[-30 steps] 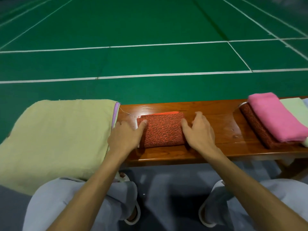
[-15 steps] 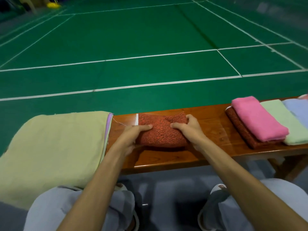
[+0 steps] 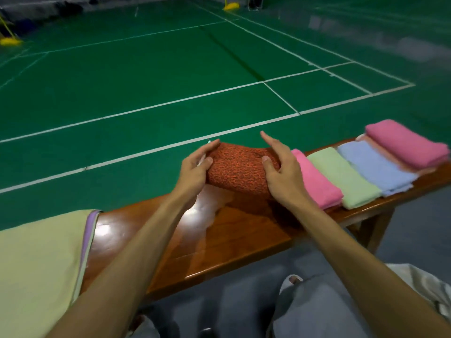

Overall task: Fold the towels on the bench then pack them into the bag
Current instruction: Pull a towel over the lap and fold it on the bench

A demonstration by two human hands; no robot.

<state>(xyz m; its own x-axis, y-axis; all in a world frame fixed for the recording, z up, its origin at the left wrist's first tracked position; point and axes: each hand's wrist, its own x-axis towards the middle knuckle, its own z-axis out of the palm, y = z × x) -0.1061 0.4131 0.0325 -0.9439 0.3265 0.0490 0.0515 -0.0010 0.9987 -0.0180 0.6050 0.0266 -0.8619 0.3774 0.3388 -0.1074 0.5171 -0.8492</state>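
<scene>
Green court floor (image 3: 146, 81) fills upper frame. Wooden bench (image 3: 219, 240) runs lower left to right edge. Yellow cloth (image 3: 36, 264) covers bench at lower left; bag not identifiable. Row of folded towels (image 3: 353, 174) at right: pink, green, blue, pink, overlapped to save room. Red towel (image 3: 239, 169), folded, held above bench at centre. Left hand (image 3: 195, 169) and right hand (image 3: 280, 172) clamp its ends, fingers curled on cloth, right forefinger loose, likely keeping folds from springing open.

Bare bench (image 3: 219, 235) lies between the yellow cloth (image 3: 36, 259) and folded towels (image 3: 341, 176).
</scene>
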